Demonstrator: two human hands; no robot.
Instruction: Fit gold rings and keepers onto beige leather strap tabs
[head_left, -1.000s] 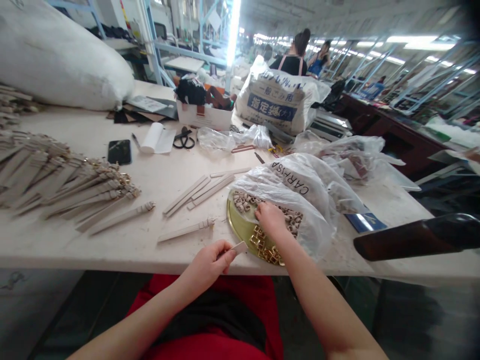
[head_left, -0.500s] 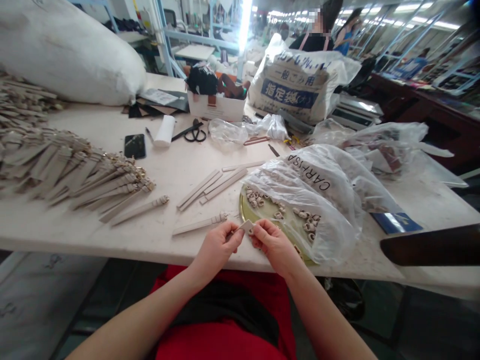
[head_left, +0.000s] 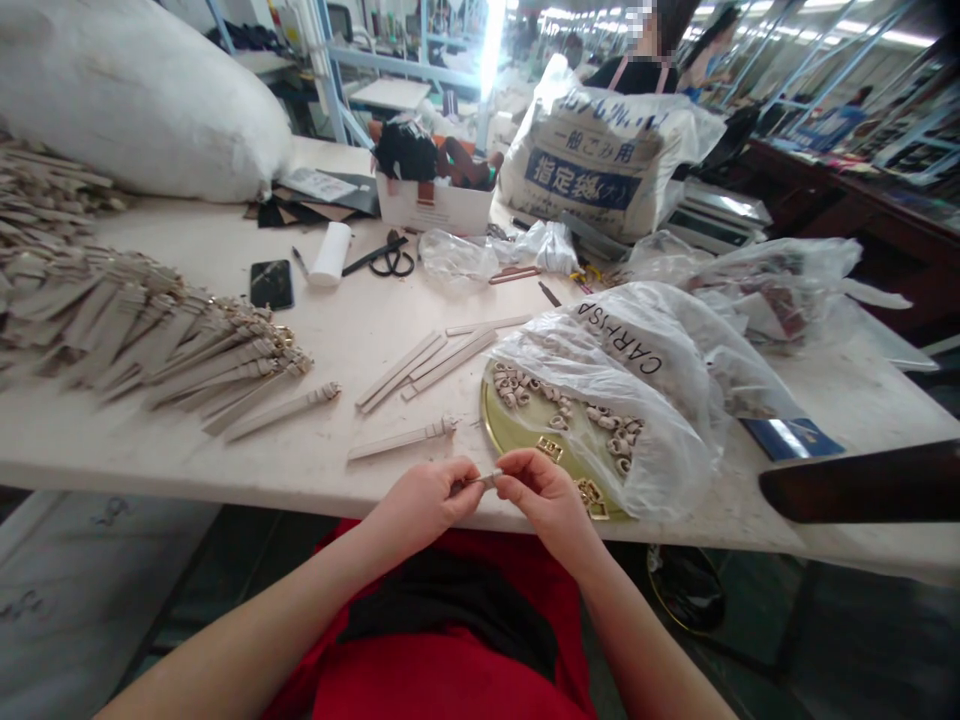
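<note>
Over the front edge of the table, my left hand and my right hand face each other with fingertips pinched. Both hold a small beige strap; only a short bit shows between the fingers, the rest being hidden. Just beyond lies a round olive-green tray. It carries beige strap loops and several gold buckles. To the left of the tray rests one strap with a buckled end. Plain flat straps lie behind it.
A clear plastic bag covers part of the tray. Many assembled straps are heaped on the left. Farther back are a phone, scissors, a white box and a large printed sack. A dark bar juts in from the right.
The strap piece has turned between my fingers and now shows edge-on instead of its flat face. My hands have shifted slightly, uncovering more of the gold buckles.
</note>
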